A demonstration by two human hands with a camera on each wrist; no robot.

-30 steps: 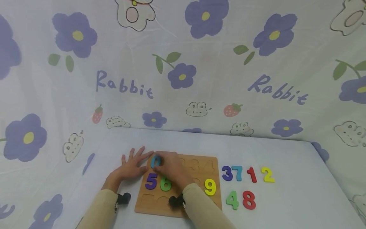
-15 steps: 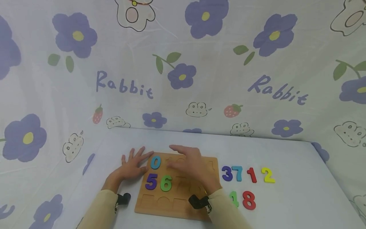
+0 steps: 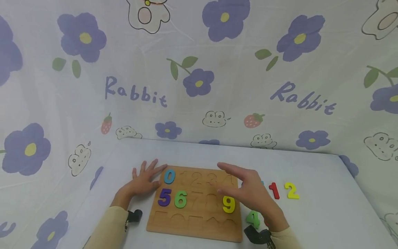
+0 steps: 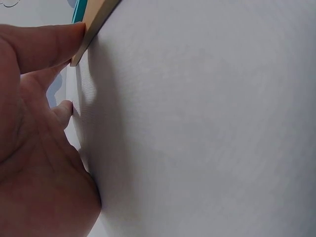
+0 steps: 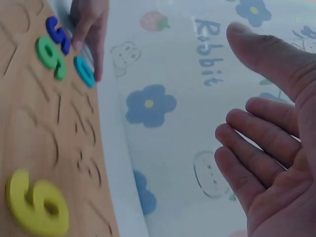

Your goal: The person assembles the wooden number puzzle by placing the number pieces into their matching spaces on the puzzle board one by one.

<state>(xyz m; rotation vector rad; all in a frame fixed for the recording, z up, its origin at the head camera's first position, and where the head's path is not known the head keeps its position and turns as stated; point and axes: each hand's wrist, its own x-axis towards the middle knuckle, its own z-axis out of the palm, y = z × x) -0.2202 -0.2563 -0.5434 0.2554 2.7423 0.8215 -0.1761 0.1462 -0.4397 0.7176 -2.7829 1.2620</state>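
A wooden number puzzle board (image 3: 199, 226) lies on the white table with recessed number shapes. In it sit a blue 0 (image 3: 169, 176), a purple 5 (image 3: 164, 197), a green 6 (image 3: 180, 199) and a yellow 9 (image 3: 228, 204). My left hand (image 3: 144, 181) rests at the board's upper left edge, fingers spread; in the left wrist view its thumb touches the board's side. Above the board's right edge hovers my right hand (image 3: 248, 188), thumb and fingers apart, with nothing held. It hides some loose numbers behind it.
Right of the board lie a red 1 (image 3: 274, 190), a yellow 2 (image 3: 291, 190) and a partly covered green 4 (image 3: 253, 219). Slivers of other pieces show around the right hand and wrist. A patterned cloth (image 3: 186, 103) hangs behind the table.
My right hand has let go of the blue 0, which lies in the board's upper left, and has moved right across the board. My left hand has stayed in place.
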